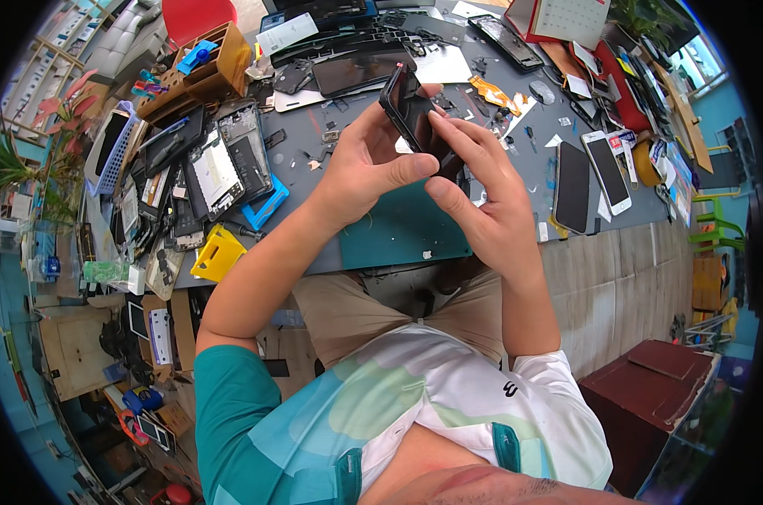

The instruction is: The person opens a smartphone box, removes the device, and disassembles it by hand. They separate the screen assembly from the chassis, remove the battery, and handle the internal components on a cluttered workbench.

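Our left grip (369,164) and right grip (487,181) pinch a black smartphone (408,109) (tilted) above the bench's (293,172) teal mat (407,220).

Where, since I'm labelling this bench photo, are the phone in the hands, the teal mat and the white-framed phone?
Phone in the hands (410,108): head view, on its dark glossy face.
Teal mat (404,225): head view, on its bare surface.
White-framed phone (605,171): head view, on its dark screen.

dark phone (410,108) partly hidden by right hand (488,183), scraps (314,165) too small to identify, red chair (198,15) cut off
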`<action>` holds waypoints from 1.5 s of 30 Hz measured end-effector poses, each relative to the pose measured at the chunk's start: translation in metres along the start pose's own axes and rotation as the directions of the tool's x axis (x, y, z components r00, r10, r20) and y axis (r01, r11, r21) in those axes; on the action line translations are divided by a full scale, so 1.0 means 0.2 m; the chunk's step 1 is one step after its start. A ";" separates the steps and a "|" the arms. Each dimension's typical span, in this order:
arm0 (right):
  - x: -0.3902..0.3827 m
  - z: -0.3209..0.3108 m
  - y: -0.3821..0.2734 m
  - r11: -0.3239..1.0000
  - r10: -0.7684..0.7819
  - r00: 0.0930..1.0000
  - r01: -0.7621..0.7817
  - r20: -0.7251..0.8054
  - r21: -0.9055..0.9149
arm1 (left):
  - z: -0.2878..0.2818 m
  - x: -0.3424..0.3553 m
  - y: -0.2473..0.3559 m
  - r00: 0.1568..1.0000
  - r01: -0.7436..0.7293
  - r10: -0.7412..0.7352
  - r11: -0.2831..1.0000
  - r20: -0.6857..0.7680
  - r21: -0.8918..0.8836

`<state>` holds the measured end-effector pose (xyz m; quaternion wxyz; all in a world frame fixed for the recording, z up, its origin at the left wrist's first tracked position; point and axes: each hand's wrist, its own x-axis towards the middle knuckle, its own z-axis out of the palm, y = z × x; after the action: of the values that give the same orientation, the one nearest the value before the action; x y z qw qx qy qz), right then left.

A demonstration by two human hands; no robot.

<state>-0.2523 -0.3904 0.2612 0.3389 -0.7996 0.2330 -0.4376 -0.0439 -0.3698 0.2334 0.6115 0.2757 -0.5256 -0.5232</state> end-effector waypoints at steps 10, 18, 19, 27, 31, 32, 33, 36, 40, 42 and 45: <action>-0.01 -0.01 0.00 1.000 -0.009 1.000 0.009 0.007 -0.026 | 0.02 0.00 0.01 1.000 0.002 -0.001 1.000 0.023 -0.031; -0.02 -0.01 -0.01 0.994 -0.023 0.999 0.028 0.041 -0.104 | 0.02 -0.01 0.02 0.999 0.024 -0.022 0.999 0.041 -0.041; -0.02 -0.01 -0.01 0.992 -0.035 0.999 0.039 0.041 -0.119 | 0.01 0.00 0.02 0.998 0.023 -0.020 0.999 0.065 -0.045; -0.03 0.02 0.01 0.935 -0.158 0.987 0.143 -0.021 -0.326 | 0.03 0.00 0.04 0.949 -0.289 0.276 0.955 0.153 0.072; -0.05 0.08 0.03 0.887 -0.203 0.978 0.161 -0.052 -0.432 | 0.04 -0.02 0.03 0.960 -0.267 0.279 0.931 -0.011 0.249; -0.05 0.09 0.04 0.882 -0.210 0.976 0.165 -0.055 -0.441 | 0.03 -0.03 0.03 0.963 -0.246 0.270 0.910 -0.028 0.333; -0.06 0.10 0.03 0.877 -0.217 0.974 0.168 -0.058 -0.451 | 0.02 -0.04 0.04 0.964 -0.219 0.261 0.883 -0.046 0.414; -0.05 0.15 0.04 0.870 -0.253 0.964 0.188 -0.086 -0.456 | 0.03 -0.05 0.02 0.930 -0.221 0.330 0.853 -0.161 0.473; -0.06 0.18 0.05 0.849 -0.292 0.949 0.201 -0.117 -0.489 | 0.04 -0.03 -0.01 0.870 -0.274 0.437 0.814 -0.229 0.512; -0.06 0.20 0.06 0.848 -0.301 0.946 0.206 -0.123 -0.489 | 0.04 -0.06 0.04 0.923 -0.170 0.316 0.847 -0.220 0.504; -0.06 0.21 0.06 0.845 -0.309 0.942 0.211 -0.127 -0.492 | 0.03 -0.06 0.04 0.936 -0.162 0.293 0.852 -0.197 0.498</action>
<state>-0.2232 -0.3754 0.2297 0.0462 -0.8334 0.2545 -0.4884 -0.0454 -0.3548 0.2372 0.6482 0.4193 -0.5799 -0.2602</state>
